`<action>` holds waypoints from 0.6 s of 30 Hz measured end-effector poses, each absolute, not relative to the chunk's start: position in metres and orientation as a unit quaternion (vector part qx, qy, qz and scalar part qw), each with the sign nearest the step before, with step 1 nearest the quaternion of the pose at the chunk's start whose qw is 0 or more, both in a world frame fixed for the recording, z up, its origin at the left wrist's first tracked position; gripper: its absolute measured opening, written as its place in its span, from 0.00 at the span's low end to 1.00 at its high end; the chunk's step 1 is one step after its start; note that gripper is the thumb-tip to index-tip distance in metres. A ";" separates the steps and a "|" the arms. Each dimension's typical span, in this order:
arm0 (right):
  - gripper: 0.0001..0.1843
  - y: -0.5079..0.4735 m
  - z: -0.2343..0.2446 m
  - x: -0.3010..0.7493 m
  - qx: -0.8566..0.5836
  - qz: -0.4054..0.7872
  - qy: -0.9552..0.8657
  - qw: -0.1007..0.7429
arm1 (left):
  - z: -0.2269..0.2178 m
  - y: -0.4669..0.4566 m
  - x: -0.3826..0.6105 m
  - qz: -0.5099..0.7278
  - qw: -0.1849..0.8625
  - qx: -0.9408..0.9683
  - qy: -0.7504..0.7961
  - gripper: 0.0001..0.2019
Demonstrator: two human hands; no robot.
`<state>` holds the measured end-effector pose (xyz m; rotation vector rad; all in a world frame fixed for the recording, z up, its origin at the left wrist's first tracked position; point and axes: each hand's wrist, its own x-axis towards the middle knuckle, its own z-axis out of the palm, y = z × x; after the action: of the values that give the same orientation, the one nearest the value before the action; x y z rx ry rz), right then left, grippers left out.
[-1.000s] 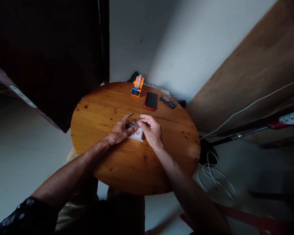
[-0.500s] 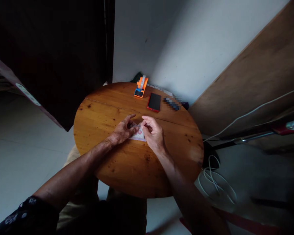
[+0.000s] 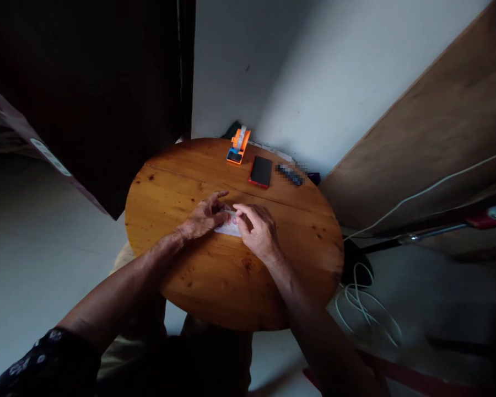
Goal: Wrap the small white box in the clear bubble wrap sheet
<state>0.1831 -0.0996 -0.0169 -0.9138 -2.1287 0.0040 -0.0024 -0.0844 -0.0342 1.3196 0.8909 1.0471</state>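
Observation:
A small whitish, see-through packet [image 3: 228,227] with reddish print lies near the middle of the round wooden table [image 3: 206,275]. My left hand [image 3: 204,216] holds its left side, thumb pressed on top and index finger stretched out past it. At the packet's right edge is my right hand [image 3: 258,229], thumb and index finger brought together in a pinch on it. The curled fingers hide part of the packet, so its exact kind cannot be made out.
At the table's back stand an orange tape dispenser [image 3: 238,146], a red-cased phone [image 3: 260,171] and a blurred dark object [image 3: 290,174]. A wall [image 3: 248,82] rises behind. A white cable [image 3: 366,309] lies coiled on the floor at right.
My right thumb and index finger have shifted slightly left over the packet, which has also slid a little left. My left hand stays nearly in place.

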 end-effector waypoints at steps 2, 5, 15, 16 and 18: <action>0.15 -0.101 -0.013 0.186 -0.362 -0.030 -0.855 0.371 | -0.035 -0.083 -0.001 0.449 0.575 0.566 0.382 0.40; 0.16 -0.103 -0.008 0.188 -0.359 -0.044 -0.870 0.335 | -0.037 -0.080 -0.001 0.450 0.573 0.568 0.383 0.39; 0.19 -0.109 0.000 0.189 -0.321 -0.035 -0.892 0.317 | -0.035 -0.080 0.000 0.449 0.564 0.569 0.395 0.39; 0.19 -0.110 0.001 0.189 -0.323 -0.036 -0.892 0.313 | -0.034 -0.080 0.000 0.447 0.564 0.570 0.396 0.39; 0.17 -0.111 0.001 0.188 -0.326 -0.039 -0.892 0.311 | -0.033 -0.081 0.000 0.447 0.563 0.571 0.396 0.39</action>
<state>0.1883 -0.1111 0.0008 -0.8609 -2.3552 -0.1027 0.0001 -0.0806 -0.0334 1.3454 0.9334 1.0525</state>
